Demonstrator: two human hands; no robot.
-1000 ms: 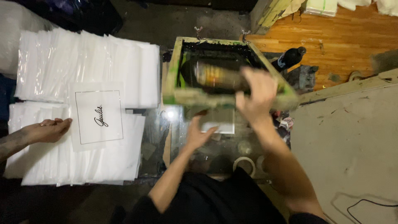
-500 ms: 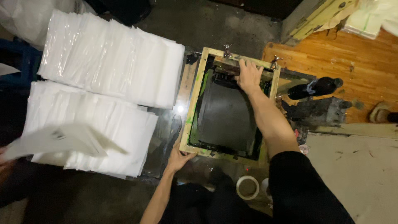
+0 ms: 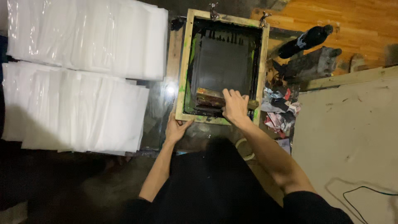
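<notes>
Rough, ink-stained wooden screen frame (image 3: 180, 83), matt dark mesh (image 3: 224, 62) inside it, wooden squeegee (image 3: 210, 97) smeared with ink, glossy clear plastic bags (image 3: 83, 37) left of the frame, crumpled cloth rags (image 3: 280, 110) and varnished wood floor (image 3: 356, 25) right of it.

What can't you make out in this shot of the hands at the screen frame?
Head view:
- Squeegee: its middle is covered by the right hand.
- Whatever lies under the wooden frame: hidden by the dark mesh.
- Left hand at the frame's corner: grip unclear.
- Dark bottle: label too small.
</notes>
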